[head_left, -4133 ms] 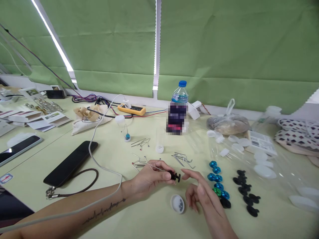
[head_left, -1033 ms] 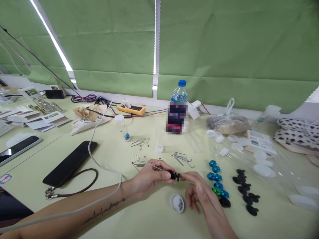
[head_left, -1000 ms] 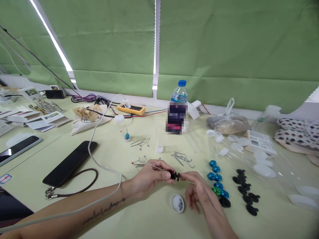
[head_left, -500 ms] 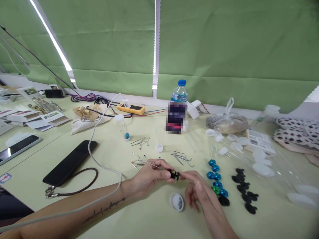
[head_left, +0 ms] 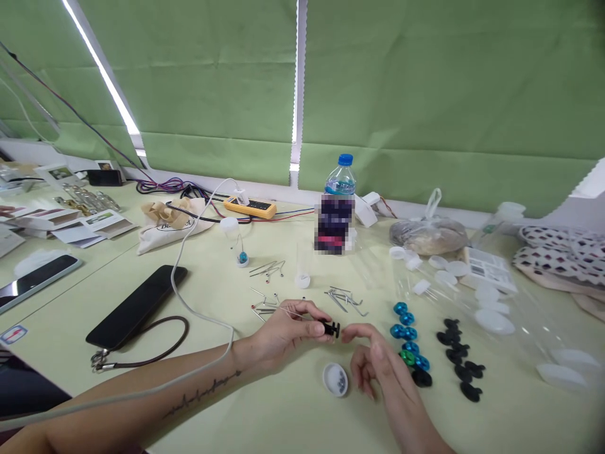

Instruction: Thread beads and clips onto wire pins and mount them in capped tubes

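Between the thumb and fingers of my left hand is a small black part with a flared end pointing right. A thin metal rod runs back from it over the hand. My right hand hovers just right of that part, index finger stretched toward it, other fingers loosely curled, with nothing visible in them. Below the two hands sits a small white cap holding tiny grey metal pieces. Blue knobs, with a green one, lie right of my right hand. Several black curved pieces lie farther right.
Bent metal rods lie beyond my hands. A bottle stands at the back near a yellow power strip. A black phone with a strap lies left. A white cable crosses my left forearm. Clear tubes and white caps lie right.
My right index finger has drawn slightly away from the black part, leaving a small gap. My left hand keeps its hold. The view has shifted a little.
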Demonstrator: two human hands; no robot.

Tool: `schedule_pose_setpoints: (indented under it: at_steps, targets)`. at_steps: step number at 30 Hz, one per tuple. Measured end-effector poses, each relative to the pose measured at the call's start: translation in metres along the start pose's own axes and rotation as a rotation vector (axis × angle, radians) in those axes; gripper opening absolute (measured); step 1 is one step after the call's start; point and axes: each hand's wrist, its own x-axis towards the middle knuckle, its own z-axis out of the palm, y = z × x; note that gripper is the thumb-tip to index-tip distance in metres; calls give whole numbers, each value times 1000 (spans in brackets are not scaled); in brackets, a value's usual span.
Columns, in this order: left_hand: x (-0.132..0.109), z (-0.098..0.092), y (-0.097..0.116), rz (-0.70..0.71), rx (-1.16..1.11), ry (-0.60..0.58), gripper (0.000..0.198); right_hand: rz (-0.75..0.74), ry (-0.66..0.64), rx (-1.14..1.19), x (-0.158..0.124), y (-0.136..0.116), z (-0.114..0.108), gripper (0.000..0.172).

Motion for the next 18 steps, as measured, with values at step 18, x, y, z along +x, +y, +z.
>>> schedule_pose_setpoints:
  at_steps: [18]
  targets:
    - [-13,19,0,233,338,-63,18,-54,-87,-28,4,-13,6,32]
